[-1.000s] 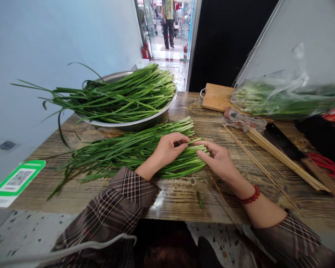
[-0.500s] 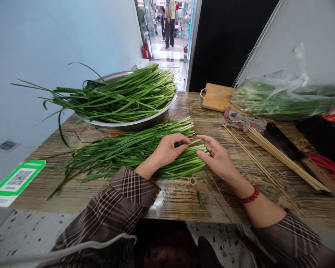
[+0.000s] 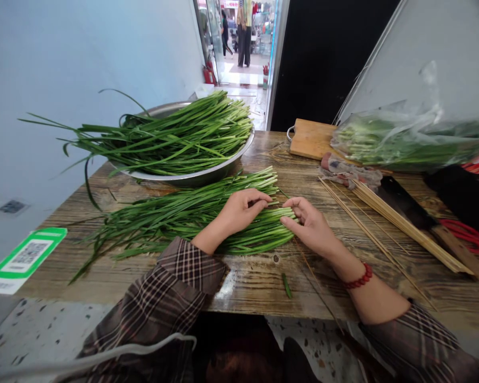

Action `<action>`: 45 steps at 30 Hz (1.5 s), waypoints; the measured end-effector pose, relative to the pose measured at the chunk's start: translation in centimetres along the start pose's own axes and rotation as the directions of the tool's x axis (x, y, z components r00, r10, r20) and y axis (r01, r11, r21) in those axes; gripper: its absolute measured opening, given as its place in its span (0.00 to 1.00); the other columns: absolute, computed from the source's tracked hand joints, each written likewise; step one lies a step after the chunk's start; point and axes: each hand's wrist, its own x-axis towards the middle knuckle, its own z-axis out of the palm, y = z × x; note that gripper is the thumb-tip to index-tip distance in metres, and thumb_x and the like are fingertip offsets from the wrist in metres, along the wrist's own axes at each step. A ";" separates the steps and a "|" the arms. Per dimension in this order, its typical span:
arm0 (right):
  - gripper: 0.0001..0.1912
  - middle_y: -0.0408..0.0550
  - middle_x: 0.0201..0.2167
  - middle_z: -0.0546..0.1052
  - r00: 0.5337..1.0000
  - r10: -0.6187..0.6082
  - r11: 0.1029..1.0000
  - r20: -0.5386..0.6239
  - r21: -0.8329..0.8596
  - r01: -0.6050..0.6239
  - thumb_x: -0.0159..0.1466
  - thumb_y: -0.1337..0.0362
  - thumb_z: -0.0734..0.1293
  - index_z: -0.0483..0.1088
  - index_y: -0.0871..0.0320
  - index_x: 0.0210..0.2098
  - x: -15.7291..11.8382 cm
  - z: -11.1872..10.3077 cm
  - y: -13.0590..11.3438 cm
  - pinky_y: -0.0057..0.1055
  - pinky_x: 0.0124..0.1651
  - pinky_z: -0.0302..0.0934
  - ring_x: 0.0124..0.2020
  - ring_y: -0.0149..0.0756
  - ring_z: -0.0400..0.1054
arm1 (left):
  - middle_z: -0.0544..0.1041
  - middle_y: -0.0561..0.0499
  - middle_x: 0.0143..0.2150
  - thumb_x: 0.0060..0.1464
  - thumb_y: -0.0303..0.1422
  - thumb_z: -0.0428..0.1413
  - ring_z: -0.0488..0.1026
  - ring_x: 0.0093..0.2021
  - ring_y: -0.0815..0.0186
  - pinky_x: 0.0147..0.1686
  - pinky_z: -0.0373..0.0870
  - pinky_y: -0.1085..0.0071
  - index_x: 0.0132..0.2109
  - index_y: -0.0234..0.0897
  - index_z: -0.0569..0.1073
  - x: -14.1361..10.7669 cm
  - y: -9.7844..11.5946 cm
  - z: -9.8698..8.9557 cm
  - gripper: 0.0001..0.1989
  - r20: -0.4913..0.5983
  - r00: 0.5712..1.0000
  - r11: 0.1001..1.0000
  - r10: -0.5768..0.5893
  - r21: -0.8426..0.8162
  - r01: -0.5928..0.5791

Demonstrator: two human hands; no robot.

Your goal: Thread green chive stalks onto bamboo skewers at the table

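A loose pile of garlic chives (image 3: 175,210) lies across the wooden table, pale stem ends to the right. My left hand (image 3: 241,210) rests over the pile, thumb and forefinger pinched on a stem near the pale ends. At those ends, my right hand (image 3: 309,223) curls its thumb and fingers around the stem tips; its inner fingers are partly hidden. A thin brown stick (image 3: 317,282) runs from below my right hand past the table's front edge. Close to that edge lies a short green leaf piece (image 3: 286,285).
Behind the pile stands a metal basin (image 3: 207,176) heaped with more chives. To the right are bamboo skewers (image 3: 411,229), a knife (image 3: 407,202), a cutting board (image 3: 311,139), red-handled scissors (image 3: 463,234) and a plastic bag (image 3: 411,138) of greens. A QR-code card (image 3: 27,255) sits left.
My right fingers have curled in more, and the stem that stretched between my hands no longer shows there. My left hand has barely moved. A person beyond the doorway has moved left.
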 end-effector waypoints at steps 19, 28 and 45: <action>0.13 0.39 0.26 0.68 0.998 0.040 0.999 0.046 -0.031 -0.038 0.59 0.61 0.66 0.63 0.56 0.42 -0.1 0.2 -0.2 0.27 0.30 0.57 0.26 0.29 0.62 | 0.70 0.45 0.41 0.54 0.25 0.53 0.67 0.41 0.61 0.41 0.67 0.64 0.34 0.35 0.76 0.2 -2.0 0.7 0.07 0.081 0.991 0.810 0.109 0.571 -0.136; 0.18 0.46 0.30 0.75 0.994 0.106 0.993 0.016 0.051 -0.107 0.58 0.57 0.68 0.70 0.60 0.45 0.2 0.2 -0.4 0.31 0.34 0.63 0.29 0.32 0.68 | 0.75 0.50 0.33 0.51 0.22 0.52 0.71 0.35 0.65 0.39 0.68 0.69 0.35 0.34 0.74 0.2 -1.2 0.6 0.06 -0.116 0.989 0.974 0.096 0.215 -0.069; 0.19 0.49 0.35 0.78 0.997 0.082 0.984 -0.006 0.160 -0.080 0.58 0.59 0.69 0.72 0.60 0.46 0.1 0.3 -0.6 0.31 0.36 0.65 0.32 0.33 0.71 | 0.76 0.48 0.33 0.54 0.25 0.56 0.73 0.36 0.66 0.39 0.69 0.69 0.35 0.34 0.79 -0.1 -0.4 0.9 0.06 -0.097 0.989 0.991 0.115 0.074 -0.108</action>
